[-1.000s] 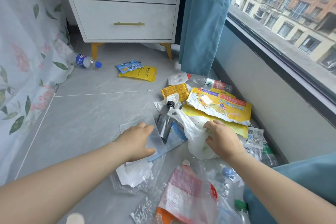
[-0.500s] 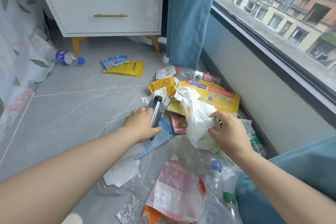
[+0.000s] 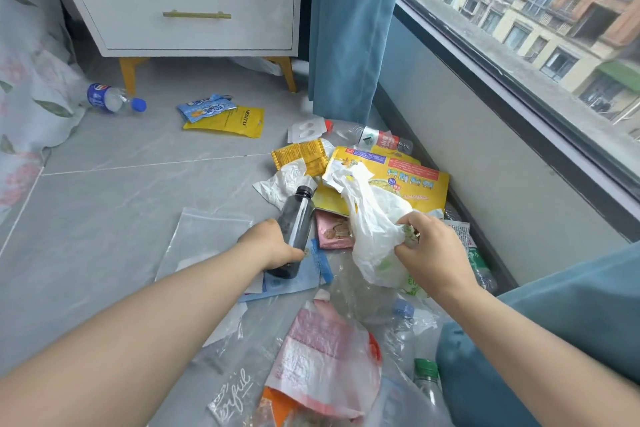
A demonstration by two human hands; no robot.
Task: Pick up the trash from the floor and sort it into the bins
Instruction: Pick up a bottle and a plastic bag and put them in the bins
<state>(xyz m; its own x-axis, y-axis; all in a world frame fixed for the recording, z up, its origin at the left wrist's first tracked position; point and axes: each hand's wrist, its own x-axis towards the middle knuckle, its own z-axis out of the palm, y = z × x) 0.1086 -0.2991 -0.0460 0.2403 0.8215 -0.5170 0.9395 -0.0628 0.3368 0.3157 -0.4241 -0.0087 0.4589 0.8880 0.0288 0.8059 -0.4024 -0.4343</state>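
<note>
Head view: left hand (image 3: 273,246) grips a dark bottle (image 3: 298,218) round its lower body, fingers wrapped. The bottle is tilted, with its black cap pointing away from the person. Its base is over a pale blue packet (image 3: 298,279); whether they touch cannot be told. Right hand (image 3: 429,250) clutches a white plastic bag (image 3: 374,229) by a bunched fold, with the rest of the bag hanging loose to the left of the fist. The two grips are near each other, and a pink packet (image 3: 332,234) lies on the floor (image 3: 104,201) between them. Left of the left grip lies a clear zip bag (image 3: 204,236), flat. Just beyond the bottle cap is a crumpled white wrapper (image 3: 284,184), and past it a small yellow wrapper (image 3: 301,156). Beyond the right grip is a large yellow food bag (image 3: 408,177), partly covered by the white bag's upper edge. Farther on, a clear bottle with a red label (image 3: 377,139) lies on its side. Well beyond the left grip, a blue snack packet (image 3: 207,107) overlaps a yellow pouch (image 3: 232,123), and a blue-labelled bottle (image 3: 110,99) lies near a white drawer unit (image 3: 194,10). Nearer the person than both grips are a pink-and-white plastic bag (image 3: 325,357) and a green-capped bottle (image 3: 427,374).
</note>
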